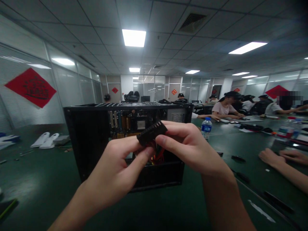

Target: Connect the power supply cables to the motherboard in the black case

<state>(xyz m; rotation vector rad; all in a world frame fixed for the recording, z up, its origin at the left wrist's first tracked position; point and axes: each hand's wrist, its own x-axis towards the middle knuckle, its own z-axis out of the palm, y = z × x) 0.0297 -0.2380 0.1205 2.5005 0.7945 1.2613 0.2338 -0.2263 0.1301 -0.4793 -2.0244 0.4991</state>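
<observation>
Both my hands are raised in front of an open black computer case (91, 134) that stands on the dark green table (43, 186). Between them is a black multi-pin power connector (151, 132) with red, yellow and orange wires trailing down into the case. My left hand (120, 170) pinches its lower left end with thumb and fingers. My right hand (185, 144) grips its right end from above. Inside the case a motherboard (127, 122) with slots shows behind the connector.
A water bottle (206, 127) stands right of the case. Another person's hands (284, 157) rest on the table at right. White objects (45, 140) lie at far left. Several people sit along the table at the back right. Small black parts (238, 158) lie near my right arm.
</observation>
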